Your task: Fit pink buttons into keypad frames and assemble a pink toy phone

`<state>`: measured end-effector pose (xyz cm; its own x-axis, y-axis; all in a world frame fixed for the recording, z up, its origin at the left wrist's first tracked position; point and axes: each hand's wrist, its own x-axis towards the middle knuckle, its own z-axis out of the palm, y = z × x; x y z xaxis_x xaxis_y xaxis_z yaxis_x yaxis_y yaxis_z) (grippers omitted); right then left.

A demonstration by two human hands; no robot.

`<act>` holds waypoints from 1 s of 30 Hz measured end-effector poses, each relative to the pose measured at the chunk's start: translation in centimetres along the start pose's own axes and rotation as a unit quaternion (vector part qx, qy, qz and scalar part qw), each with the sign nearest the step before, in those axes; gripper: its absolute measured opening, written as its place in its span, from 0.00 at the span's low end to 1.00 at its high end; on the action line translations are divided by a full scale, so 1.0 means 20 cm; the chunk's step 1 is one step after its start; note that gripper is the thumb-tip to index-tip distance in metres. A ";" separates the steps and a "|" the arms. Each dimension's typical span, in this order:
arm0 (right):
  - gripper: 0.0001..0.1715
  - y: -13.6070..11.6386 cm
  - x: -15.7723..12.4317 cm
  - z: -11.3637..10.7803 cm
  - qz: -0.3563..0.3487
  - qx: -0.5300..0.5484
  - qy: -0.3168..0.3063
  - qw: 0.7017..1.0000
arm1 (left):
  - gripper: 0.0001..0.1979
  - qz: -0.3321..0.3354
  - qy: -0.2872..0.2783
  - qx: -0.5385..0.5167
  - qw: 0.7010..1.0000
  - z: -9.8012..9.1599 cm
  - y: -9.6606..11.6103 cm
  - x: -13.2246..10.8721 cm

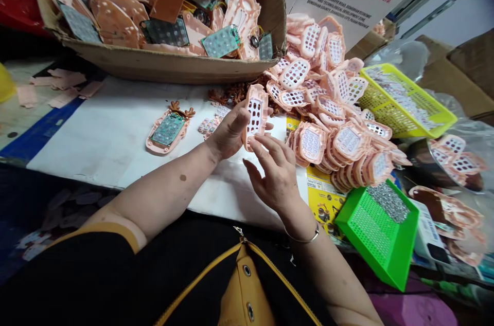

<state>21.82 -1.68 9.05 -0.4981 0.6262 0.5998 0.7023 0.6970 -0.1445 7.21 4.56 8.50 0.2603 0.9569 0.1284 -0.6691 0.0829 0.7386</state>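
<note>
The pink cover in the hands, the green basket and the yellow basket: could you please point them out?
pink cover [255,115], head view, its holed face.
green basket [370,236], head view, its mesh floor.
yellow basket [443,128], head view, its front rim.

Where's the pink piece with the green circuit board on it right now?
In the head view, the pink shell with the green board lies flat on the white table surface, apart from the left hand, below the cardboard box.

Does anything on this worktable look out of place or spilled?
Mostly no. The left hand holds one pink shell upright, with the right hand touching its lower edge. One pink shell with a green board lies alone on the white sheet, apart from the heap.
</note>
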 end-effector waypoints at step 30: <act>0.18 0.07 0.21 0.09 -0.017 0.123 0.083 0.989 | 0.40 0.002 0.119 -0.163 0.979 0.01 0.11 0.04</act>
<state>19.76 2.67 9.92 -0.4152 0.5491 0.7253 0.5311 0.7937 -0.2968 6.12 5.45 10.29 0.1136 0.9920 -0.0555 -0.8667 0.1263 0.4825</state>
